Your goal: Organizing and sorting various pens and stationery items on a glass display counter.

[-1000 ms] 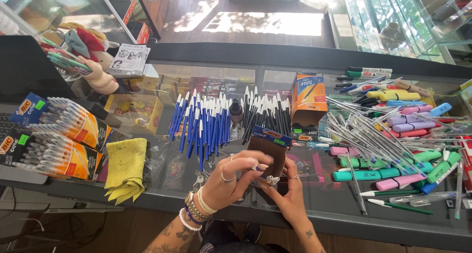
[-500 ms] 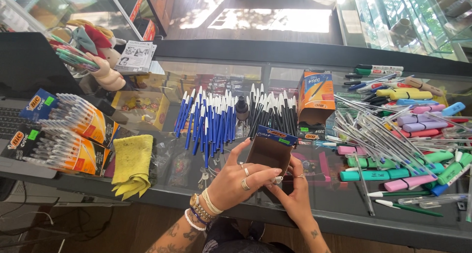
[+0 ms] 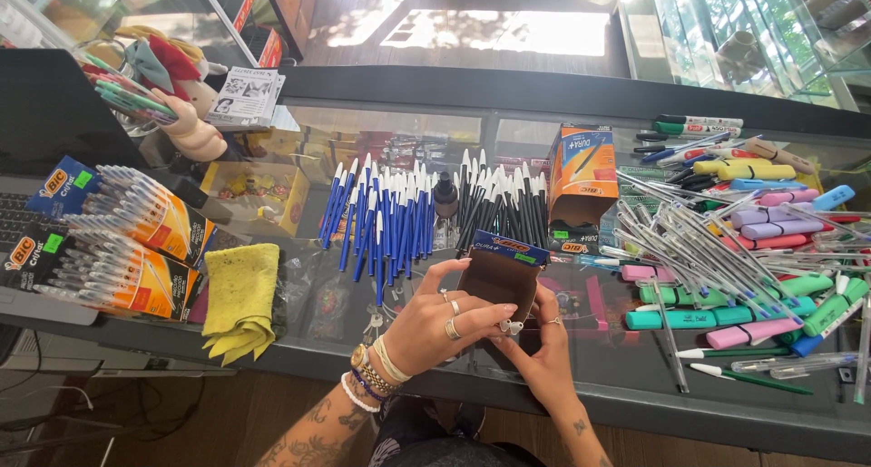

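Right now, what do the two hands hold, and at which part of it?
Both hold a small open brown cardboard box with a blue flap: the left hand grips its left side, the right hand supports its lower right end.

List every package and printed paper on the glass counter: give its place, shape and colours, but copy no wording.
Small blue-topped carton: held open in left hand and right hand, brown inside.
Orange pen box: upright behind the black pens, blue panel.
Two clear pen packs: far left, orange cards, dark blue corners.
Folded leaflet: back left, white with black drawings.
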